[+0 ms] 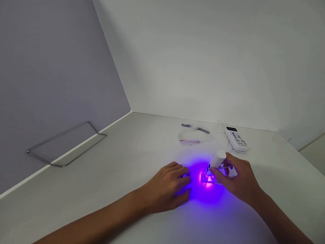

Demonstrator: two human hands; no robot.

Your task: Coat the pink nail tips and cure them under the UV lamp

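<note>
Head view: right hand [238, 179] had its fingers closed round a small white plastic pen-light [216, 162], tilted, casting a violet glow on the white bench [122, 159]. Left hand [166, 188] lay palm-down just beside the glow, fingers loosely spread, holding nothing. White rectangular remote-like device [236, 138] sat behind, apart.

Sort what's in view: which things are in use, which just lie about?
In use: white light pen in right hand; small lit piece under its violet beam; left hand flat beside it.
Lying about: white boxy device, clear packets, wire frame by the wall.
</note>
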